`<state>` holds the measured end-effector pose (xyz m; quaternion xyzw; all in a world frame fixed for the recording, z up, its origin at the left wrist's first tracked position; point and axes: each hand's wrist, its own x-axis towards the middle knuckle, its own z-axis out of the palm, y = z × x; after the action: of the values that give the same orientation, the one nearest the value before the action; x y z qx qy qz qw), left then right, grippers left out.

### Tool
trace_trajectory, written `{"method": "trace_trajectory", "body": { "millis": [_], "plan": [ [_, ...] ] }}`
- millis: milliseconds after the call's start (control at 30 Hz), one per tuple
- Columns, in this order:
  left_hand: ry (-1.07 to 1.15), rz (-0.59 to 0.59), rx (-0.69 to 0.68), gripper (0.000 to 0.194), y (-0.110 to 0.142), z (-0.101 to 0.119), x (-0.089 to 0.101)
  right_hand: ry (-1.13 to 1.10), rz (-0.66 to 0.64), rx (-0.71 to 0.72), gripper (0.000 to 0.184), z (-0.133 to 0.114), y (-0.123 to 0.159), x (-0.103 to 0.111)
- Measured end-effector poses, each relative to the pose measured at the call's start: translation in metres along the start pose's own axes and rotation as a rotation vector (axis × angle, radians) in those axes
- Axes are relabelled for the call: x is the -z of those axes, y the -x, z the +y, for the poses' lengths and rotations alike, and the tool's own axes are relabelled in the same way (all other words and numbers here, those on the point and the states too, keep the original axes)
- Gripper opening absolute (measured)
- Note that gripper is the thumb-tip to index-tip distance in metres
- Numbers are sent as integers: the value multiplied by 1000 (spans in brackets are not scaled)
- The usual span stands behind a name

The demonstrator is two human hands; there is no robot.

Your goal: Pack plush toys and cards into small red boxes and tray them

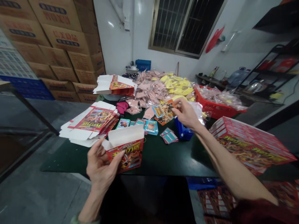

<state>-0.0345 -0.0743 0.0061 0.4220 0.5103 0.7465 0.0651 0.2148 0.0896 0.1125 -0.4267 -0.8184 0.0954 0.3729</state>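
Note:
My left hand (102,163) is wrapped round a red printed carton (130,155) with its white top flap up, near the table's front edge. Farther back, my right hand (185,113) pinches an orange printed card or packet (165,111) by its right edge; whether it is one piece or several I cannot tell. Small piles of blue cards (151,126) lie just beyond the carton. A few teal cards (169,136) rest loosely on the table below my right hand. Beside that hand stands a small blue tray (184,130), partly hidden by it.
Flat cartons (91,121) are stacked at left, with more cartons (119,85) behind. Bagged pink pieces (149,90) and yellow pieces (178,85) heap at the back. A red basket (219,109) and a block of filled-out cartons (247,146) stand right on the green table (158,163).

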Motion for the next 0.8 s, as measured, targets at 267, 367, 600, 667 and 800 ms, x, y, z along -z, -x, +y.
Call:
{"method": "trace_trajectory", "body": {
  "millis": [267,367,600,667,800],
  "plan": [
    [316,-281,78,63,18,7,-24,-545,169,174,38,-93,62,4],
    [337,-307,96,69,19,10,-24,-339,196,306,35,-94,68,-14],
    [312,-302,150,70,21,13,-20,105,78,533,29,-96,75,-24],
    [312,-288,168,68,22,15,-21,178,134,526,24,-107,84,-32],
    [301,-232,210,61,20,12,-17,239,227,482,42,-120,109,-65]
  ]
}}
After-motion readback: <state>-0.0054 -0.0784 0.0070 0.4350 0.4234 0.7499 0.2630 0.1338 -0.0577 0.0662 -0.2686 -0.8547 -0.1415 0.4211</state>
